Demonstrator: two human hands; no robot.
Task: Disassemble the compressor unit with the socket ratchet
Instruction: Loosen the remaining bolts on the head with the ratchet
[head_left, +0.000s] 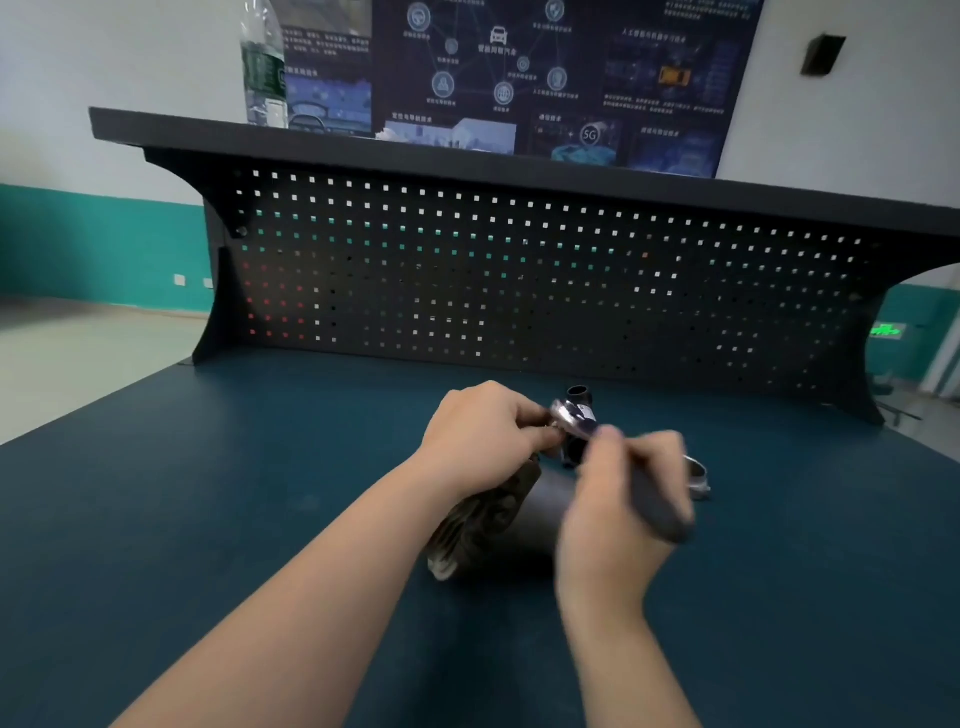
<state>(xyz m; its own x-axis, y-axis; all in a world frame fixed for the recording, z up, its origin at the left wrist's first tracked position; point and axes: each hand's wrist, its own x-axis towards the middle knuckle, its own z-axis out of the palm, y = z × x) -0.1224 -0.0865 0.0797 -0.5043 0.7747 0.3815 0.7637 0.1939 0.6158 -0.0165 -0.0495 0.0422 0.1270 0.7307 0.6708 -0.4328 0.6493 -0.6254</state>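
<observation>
Bench top (208, 519): open blue surface to the left, right and near side of the compressor (498, 514). Back: pegboard panel (519, 270) stands as a wall, with a shelf (467, 156) overhanging it; water bottle (264, 67) on the shelf's left end. Centre: compressor lying on its side, ratchet (571, 415) above its far end, metal ring (696, 475) just beside it on the right.
</observation>
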